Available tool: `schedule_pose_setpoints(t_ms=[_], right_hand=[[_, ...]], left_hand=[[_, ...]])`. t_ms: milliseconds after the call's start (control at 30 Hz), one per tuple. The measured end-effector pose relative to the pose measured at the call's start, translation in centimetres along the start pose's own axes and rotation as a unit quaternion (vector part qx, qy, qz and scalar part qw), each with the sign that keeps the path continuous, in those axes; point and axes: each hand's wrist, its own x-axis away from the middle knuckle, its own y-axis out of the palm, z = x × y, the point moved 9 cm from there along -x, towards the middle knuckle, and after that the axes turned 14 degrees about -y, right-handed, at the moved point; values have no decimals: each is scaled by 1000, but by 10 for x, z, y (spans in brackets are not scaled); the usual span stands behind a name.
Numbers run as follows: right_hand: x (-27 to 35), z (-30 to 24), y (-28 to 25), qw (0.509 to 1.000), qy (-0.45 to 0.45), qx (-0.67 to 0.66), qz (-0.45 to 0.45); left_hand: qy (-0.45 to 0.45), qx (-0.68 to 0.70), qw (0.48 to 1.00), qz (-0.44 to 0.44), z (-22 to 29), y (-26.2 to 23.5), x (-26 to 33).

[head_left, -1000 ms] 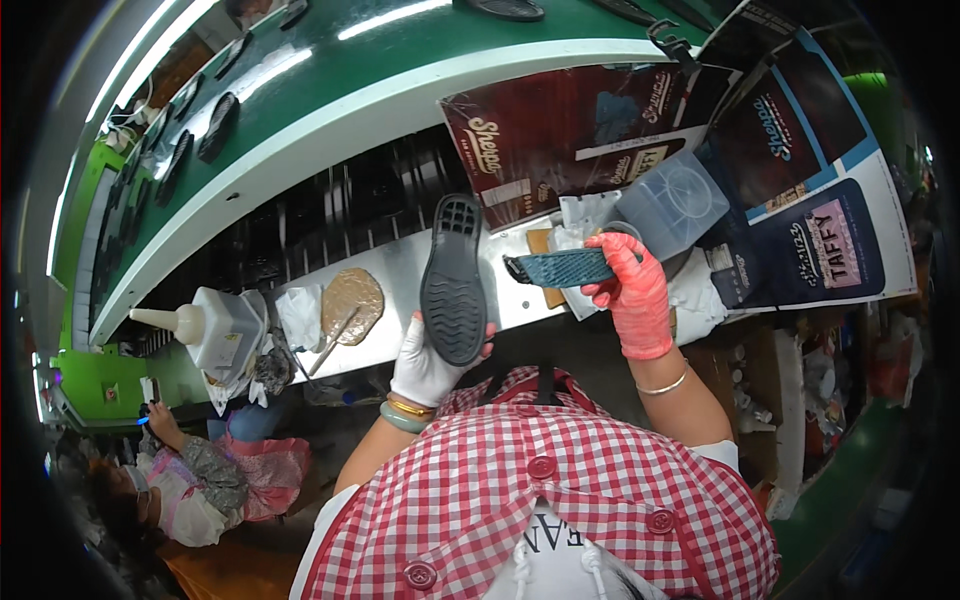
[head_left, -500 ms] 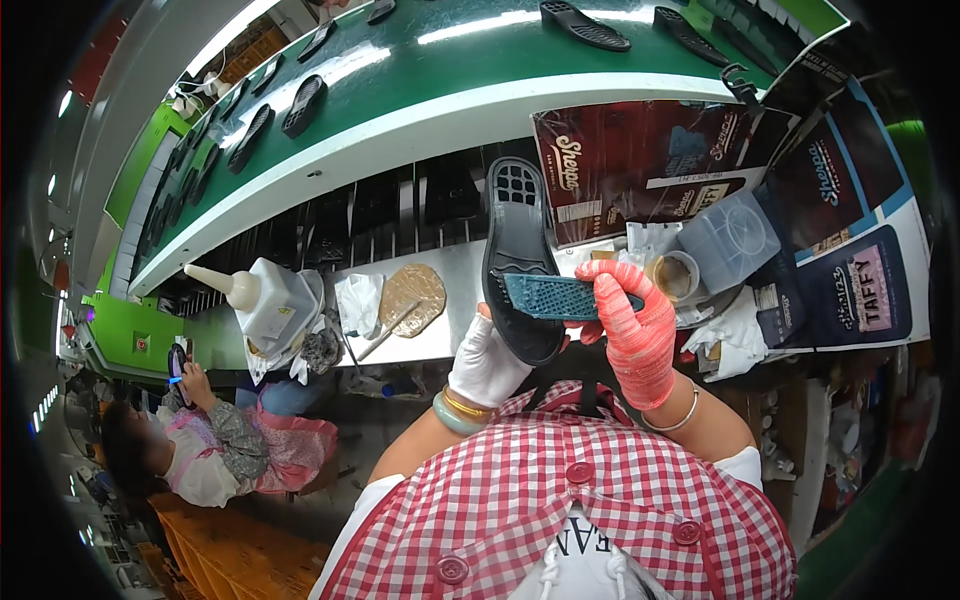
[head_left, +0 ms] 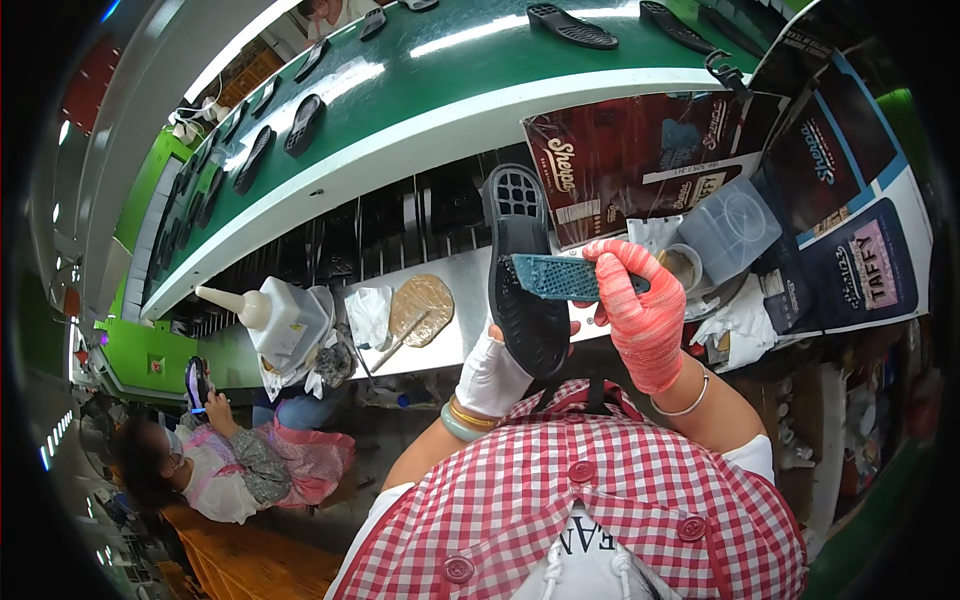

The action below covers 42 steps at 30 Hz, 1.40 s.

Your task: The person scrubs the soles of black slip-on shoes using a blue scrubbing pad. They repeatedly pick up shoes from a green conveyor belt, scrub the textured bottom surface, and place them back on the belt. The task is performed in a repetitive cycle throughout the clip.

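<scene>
- Raised slightly higher than half a second ago, the black shoe sole (head_left: 527,290) is held upright over the surface (head_left: 455,340), gripped by the left hand (head_left: 497,372)
- A blue textured insole strip (head_left: 560,277) is clamped in the right hand (head_left: 640,312), laid across the sole
- A glue bottle (head_left: 275,318) stands well left

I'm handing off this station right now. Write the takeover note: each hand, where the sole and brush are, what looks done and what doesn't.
Left hand, white glove: grips the black shoe sole from below, held upright with its tread facing the camera.
Right hand, red glove: holds the blue brush flat across the middle of the sole, touching it.
Nearby: glue bottle and tan insole on the bench at left; clear container at right; more soles on the green conveyor.
Done: sole picked up, brush applied.
Left: whether the sole is fully brushed cannot be told; it is not yet set down.
</scene>
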Motion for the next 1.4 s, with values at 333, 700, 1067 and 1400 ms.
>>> schedule_pose_setpoints(t_ms=[333,700,1067,1400], right_hand=[[-27,-12,-12,999,-37,-8,38],[-17,-4,-5,999,34,-4,-36],[11,13,3,991,118,1,-68],[22,16,18,966,113,27,-229]], left_hand=[[-22,-52,997,53,-10,-6,4],[-16,-60,996,56,-5,-5,-2],[-17,69,997,2,-11,-27,-14],[-46,159,984,60,-16,-45,-19]])
